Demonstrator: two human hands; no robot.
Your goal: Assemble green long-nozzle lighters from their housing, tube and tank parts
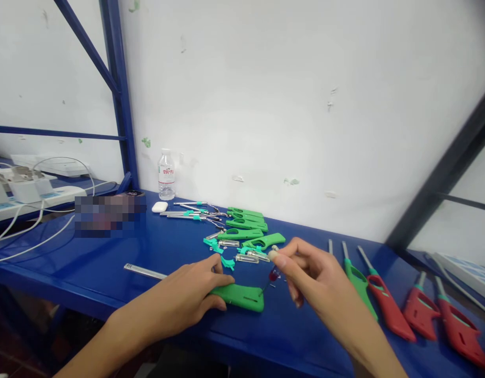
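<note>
A green lighter (242, 297) lies on the blue table, its metal tube pointing left. My left hand (195, 286) is closed around its middle, thumb in front and fingers behind. In my right hand (305, 268) is a small screwdriver (274, 273) with a dark red, see-through handle, pinched between thumb and fingers. Its thin shaft slants down to the right end of the green lighter, where the tip meets the casing. Small metal bits lie just right of that end.
Behind are green casing halves (244, 223), clear fuel tanks (247, 259), teal parts (227, 262) and metal tubes (187, 215). Whole lighters (390, 310) stretch along the right. A bottle (166, 176), white case (160, 207) and power strip (49, 202) sit further left.
</note>
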